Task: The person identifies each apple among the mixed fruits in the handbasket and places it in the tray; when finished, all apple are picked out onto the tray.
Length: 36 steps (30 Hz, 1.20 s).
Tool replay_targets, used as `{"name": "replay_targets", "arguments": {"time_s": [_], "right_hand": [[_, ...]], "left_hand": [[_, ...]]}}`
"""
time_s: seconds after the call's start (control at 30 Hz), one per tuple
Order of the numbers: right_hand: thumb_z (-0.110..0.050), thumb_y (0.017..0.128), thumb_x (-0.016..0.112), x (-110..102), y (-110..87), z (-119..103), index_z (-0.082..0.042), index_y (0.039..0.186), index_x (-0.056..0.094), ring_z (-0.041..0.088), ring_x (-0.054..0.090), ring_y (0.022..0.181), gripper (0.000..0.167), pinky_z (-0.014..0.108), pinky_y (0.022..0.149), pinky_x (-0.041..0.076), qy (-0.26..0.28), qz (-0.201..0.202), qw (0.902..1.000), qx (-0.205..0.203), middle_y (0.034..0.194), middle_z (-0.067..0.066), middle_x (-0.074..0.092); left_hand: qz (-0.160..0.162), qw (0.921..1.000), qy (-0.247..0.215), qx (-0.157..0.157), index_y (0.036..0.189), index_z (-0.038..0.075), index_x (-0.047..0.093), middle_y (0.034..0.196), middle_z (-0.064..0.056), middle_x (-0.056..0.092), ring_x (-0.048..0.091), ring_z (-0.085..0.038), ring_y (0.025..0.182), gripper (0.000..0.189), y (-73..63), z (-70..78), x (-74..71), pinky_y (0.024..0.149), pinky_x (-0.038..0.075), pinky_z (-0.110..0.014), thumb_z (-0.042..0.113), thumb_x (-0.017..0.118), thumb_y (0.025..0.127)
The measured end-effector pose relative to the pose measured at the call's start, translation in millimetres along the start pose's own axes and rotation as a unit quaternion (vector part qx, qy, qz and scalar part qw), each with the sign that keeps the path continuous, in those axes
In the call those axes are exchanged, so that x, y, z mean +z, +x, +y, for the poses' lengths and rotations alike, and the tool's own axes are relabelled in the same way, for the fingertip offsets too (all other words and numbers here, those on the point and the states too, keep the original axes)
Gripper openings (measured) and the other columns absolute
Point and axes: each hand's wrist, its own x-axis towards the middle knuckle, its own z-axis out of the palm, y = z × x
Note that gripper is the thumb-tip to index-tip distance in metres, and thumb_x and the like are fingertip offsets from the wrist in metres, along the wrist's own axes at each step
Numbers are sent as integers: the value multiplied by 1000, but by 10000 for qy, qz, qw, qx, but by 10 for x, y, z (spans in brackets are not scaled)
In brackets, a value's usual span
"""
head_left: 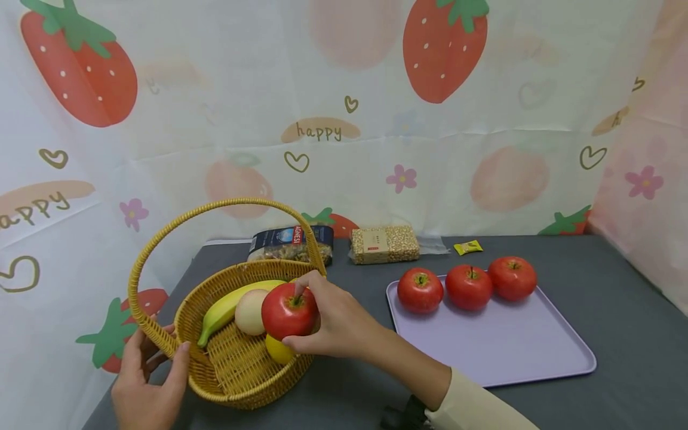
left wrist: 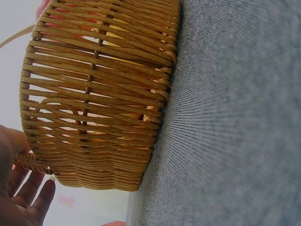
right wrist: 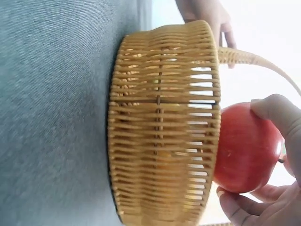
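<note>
My right hand (head_left: pixel 335 316) grips a red apple (head_left: pixel 287 312) between thumb and fingers, over the right part of a wicker basket (head_left: pixel 231 388). In the right wrist view the apple (right wrist: pixel 247 146) overlaps the basket's rim. At the basket's left side, my left hand (head_left: pixel 153 376) holds the foot of the arched handle (head_left: pixel 141 298) between thumb and fingers. Inside the basket lie a banana (head_left: pixel 231 304), a pale round fruit (head_left: pixel 250 312) and a yellow fruit (head_left: pixel 279 350), partly hidden by the apple. The left wrist view shows the basket's woven side (left wrist: pixel 94 94) standing on the grey cloth.
A lilac tray (head_left: pixel 494 352) on the right bears three red apples (head_left: pixel 469 288) along its back edge. Behind the basket are a dark pasta bag (head_left: pixel 290 242) and a pack of grains (head_left: pixel 384 243). A small yellow packet (head_left: pixel 468 247) lies behind the tray.
</note>
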Motion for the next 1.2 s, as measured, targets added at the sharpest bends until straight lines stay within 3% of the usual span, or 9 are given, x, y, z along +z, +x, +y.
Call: {"name": "replay_targets", "arguments": {"time_s": [0.23,0.37,0.7,0.93,1.2], "right_hand": [[-30,78,87,-187,-171,19,-17,120,42,15,59,106,63,34,83,58,-40,329,9994,99,129,0,57],[-29,77,88,-285,-261,39,-16,118,42,15,58,111,63,32,84,57,-104,460,9988,135,137,2,55],[-24,74,90,-530,-507,143,-15,116,42,18,58,111,64,38,88,56,-497,682,9960,281,137,4,56],[-23,73,90,-746,-821,298,-15,121,46,15,60,103,66,38,83,56,-953,820,9902,616,119,0,61],[-19,70,92,-965,-1166,476,-14,113,47,11,57,95,62,35,78,56,-1613,879,9800,769,104,-4,57]], "left_hand": [[21,10000,-24,13,146,11,51,118,-11,65,51,8,97,64,7,-5,5,77,42,-4,5,76,88],[67,10000,-33,8,145,12,51,117,-11,66,51,8,97,63,5,-3,5,77,42,-5,5,76,88],[65,9999,-1,-92,145,7,51,118,-12,65,50,7,97,62,1,11,5,77,41,-5,6,75,89],[5,9999,67,-100,145,8,50,119,-12,65,50,6,96,62,6,7,7,77,42,-5,8,76,89],[54,9999,-69,121,144,5,51,117,-12,66,51,9,96,62,-4,-3,-1,78,43,-4,2,76,87]]}}
